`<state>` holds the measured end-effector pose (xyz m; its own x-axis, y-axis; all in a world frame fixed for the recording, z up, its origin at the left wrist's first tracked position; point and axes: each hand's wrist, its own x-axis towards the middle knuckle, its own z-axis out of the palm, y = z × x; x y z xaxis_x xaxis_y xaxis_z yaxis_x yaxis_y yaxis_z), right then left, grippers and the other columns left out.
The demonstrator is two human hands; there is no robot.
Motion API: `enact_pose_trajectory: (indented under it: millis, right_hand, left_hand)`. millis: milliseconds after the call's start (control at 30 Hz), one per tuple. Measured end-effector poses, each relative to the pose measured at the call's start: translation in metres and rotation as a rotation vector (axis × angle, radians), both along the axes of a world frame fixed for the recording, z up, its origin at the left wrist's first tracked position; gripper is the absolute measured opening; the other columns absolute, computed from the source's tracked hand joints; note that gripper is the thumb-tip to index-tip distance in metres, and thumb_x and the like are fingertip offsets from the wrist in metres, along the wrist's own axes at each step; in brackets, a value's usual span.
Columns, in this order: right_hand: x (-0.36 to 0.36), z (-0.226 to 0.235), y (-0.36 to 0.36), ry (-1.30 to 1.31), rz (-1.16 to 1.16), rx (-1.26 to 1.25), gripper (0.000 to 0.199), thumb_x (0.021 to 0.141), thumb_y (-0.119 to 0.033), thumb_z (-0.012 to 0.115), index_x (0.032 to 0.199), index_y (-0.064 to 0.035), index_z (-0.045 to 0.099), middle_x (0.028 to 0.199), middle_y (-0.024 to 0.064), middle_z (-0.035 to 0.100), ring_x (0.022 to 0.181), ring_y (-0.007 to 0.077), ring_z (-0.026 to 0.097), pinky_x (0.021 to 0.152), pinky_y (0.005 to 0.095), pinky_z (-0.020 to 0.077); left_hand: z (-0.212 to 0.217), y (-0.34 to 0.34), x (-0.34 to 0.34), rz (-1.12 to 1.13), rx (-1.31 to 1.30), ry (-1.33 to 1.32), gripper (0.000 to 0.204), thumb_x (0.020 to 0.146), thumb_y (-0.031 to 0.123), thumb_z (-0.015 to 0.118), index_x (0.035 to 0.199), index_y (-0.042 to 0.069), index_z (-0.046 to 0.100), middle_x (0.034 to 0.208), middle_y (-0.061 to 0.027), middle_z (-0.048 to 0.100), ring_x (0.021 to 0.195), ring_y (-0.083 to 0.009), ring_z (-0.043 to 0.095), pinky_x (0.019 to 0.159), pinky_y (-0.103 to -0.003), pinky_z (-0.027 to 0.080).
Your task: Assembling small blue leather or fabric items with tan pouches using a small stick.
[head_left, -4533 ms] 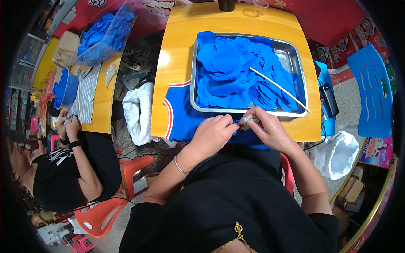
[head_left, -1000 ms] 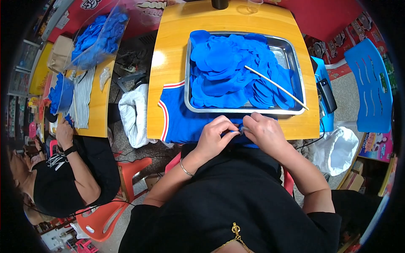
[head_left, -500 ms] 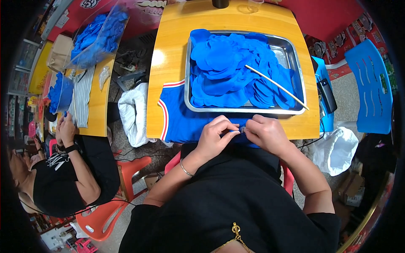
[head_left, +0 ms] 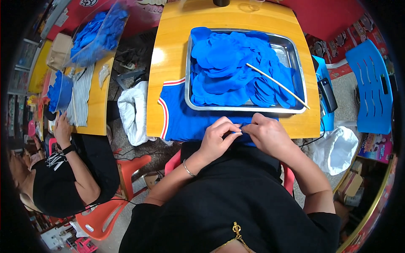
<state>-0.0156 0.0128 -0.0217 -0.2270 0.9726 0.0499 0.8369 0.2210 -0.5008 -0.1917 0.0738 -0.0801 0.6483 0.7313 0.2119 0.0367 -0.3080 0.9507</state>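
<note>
My left hand (head_left: 218, 137), with a bangle on its wrist, pinches thumb and forefinger together just off the table's near edge. Against those fingertips my right hand (head_left: 268, 134) is also closed in a pinch. A speck of blue shows at the meeting fingers, too small and covered to name. Beneath and beyond both hands lies a blue jersey (head_left: 185, 119) with red-and-white trim. On its far part rests a metal tray (head_left: 291, 47) heaped with thin, rounded blue fabric pieces (head_left: 228, 63). A pale wooden stick (head_left: 276, 85) slants across the heap and over the tray's right rim.
The yellow table (head_left: 168, 42) carries a dark cup (head_left: 220, 3) at its far edge. White sacks (head_left: 134, 111) stand on the floor at either side. A blue chair (head_left: 369, 88) is at right. At left, a co-worker (head_left: 63, 181) sits by another table with blue fabric in containers.
My right hand has shifted slightly left, bringing both hands' fingertips closer together. The co-worker's raised hands have lowered a little. The tray and stick stay in place.
</note>
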Motion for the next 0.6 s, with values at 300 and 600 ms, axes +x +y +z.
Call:
enact_pose_trajectory:
  millis: [300, 600]
  right_hand:
    - [0.004, 0.007, 0.006, -0.102, -0.029, 0.021, 0.006, 0.072, -0.006, 0.060, 0.078, -0.0046, 0.061, 0.076, 0.0109, 0.051, 0.068, 0.0277, 0.060, 0.059, 0.0369, 0.0480]
    - [-0.012, -0.006, 0.011, -0.236, -0.083, 0.018, 0.005, 0.071, -0.009, 0.060, 0.075, -0.0055, 0.062, 0.073, 0.0114, 0.053, 0.069, 0.0276, 0.060, 0.060, 0.0375, 0.0487]
  left_hand:
    - [-0.007, 0.002, 0.017, 0.089, -0.016, -0.101, 0.007, 0.076, -0.008, 0.062, 0.079, -0.003, 0.061, 0.083, -0.0099, 0.056, 0.090, -0.0243, 0.064, 0.070, -0.027, 0.052]
    - [-0.007, 0.000, 0.007, 0.093, 0.063, -0.031, 0.009, 0.074, 0.000, 0.065, 0.081, 0.001, 0.060, 0.084, -0.0116, 0.059, 0.078, -0.0260, 0.061, 0.067, -0.031, 0.048]
